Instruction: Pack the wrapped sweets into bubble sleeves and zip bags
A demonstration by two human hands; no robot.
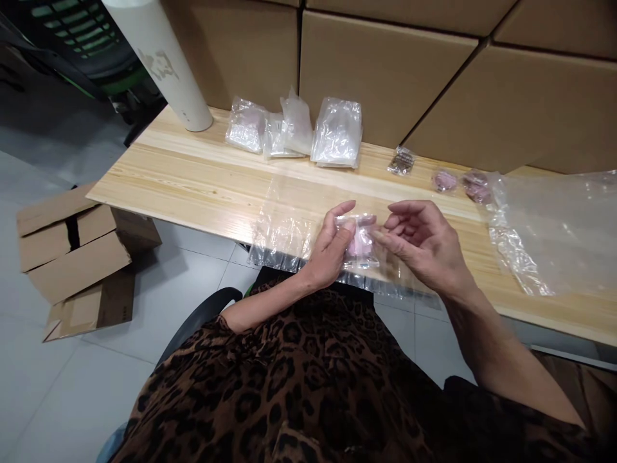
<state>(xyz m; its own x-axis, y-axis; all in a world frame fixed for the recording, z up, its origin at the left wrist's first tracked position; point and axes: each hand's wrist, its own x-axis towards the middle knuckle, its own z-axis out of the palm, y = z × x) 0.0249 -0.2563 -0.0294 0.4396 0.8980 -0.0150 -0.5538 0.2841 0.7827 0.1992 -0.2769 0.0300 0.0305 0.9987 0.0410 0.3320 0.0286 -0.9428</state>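
A small clear plastic bag [361,247] with something pink inside is held above the near edge of the wooden table. My left hand [332,247] grips its left side, thumb across the front. At the bag's upper right corner, my right hand [419,241] pinches with thumb and forefinger, the other fingers curled loosely. Beneath both hands lies a large clear plastic sheet or bag [284,225], which hangs over the table's front edge. What exactly the pink content is, I cannot make out.
Along the back stand clear packets [245,125] and a stack of plastic bags [337,132]. Small packets, one dark [401,161] and one pink [444,181], lie right of them. Cardboard boxes [380,77] wall the rear. A white roll [164,64] stands left; an open carton [77,257] is on the floor.
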